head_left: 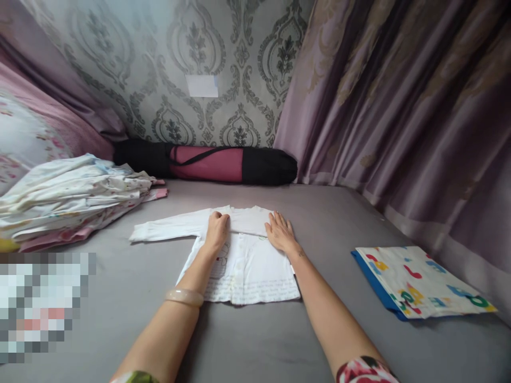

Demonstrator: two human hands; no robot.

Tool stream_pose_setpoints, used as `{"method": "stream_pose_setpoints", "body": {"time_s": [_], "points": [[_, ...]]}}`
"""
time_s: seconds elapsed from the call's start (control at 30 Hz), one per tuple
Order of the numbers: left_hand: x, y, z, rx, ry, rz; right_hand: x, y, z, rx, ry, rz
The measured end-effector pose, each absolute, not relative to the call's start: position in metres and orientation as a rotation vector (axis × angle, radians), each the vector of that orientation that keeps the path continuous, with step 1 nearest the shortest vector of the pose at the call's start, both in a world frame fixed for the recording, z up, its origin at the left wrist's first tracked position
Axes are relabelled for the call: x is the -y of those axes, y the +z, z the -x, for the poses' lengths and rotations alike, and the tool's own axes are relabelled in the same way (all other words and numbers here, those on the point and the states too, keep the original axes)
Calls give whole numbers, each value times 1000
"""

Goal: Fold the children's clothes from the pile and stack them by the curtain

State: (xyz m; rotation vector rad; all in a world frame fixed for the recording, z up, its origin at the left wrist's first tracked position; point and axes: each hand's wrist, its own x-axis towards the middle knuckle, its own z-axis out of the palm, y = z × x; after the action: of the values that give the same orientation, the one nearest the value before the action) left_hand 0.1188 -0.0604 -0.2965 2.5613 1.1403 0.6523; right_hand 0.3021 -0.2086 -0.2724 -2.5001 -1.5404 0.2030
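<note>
Midway across the grey sheet (131,298), I have the white shirt (263,266) lying flat, right sleeve (251,224) folded over the chest, left sleeve (170,226) outstretched. My left hand (217,230) curls its fingers at the folded sleeve; whether they pinch cloth, I cannot tell. My right hand (280,232) spreads flat by the far right shoulder, grasping nothing.

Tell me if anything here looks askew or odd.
Yes, the shirt looks lopsided: one sleeve stretches out to the left, while the other sleeve lies folded across its chest. A pixelated patch at the picture's lower left also looks odd, hiding what is there. Nothing looks spilled.
</note>
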Motion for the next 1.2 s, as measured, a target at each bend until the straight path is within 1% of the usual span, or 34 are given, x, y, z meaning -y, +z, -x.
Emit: {"method": "stream_pose_setpoints", "body": {"time_s": [0.2,0.37,0.57,0.73,1.0,1.2], "points": [[68,-287,-114,-1126,561,-2598,204,-261,-305,1579,327,2556],[91,-274,-96,-1004,504,-2635,196,-250,-296,1656,183,2507],[140,-279,-58,-680,430,-2774,187,-270,-289,1533,121,2557],[160,-290,-43,-764,448,-2836,185,-278,-291,1524,131,2557],[168,-292,-42,-856,412,-2891,181,-259,-285,1540,242,2638],[169,-294,-40,-822,455,-2880,163,-263,-257,1640,249,2448]]}}
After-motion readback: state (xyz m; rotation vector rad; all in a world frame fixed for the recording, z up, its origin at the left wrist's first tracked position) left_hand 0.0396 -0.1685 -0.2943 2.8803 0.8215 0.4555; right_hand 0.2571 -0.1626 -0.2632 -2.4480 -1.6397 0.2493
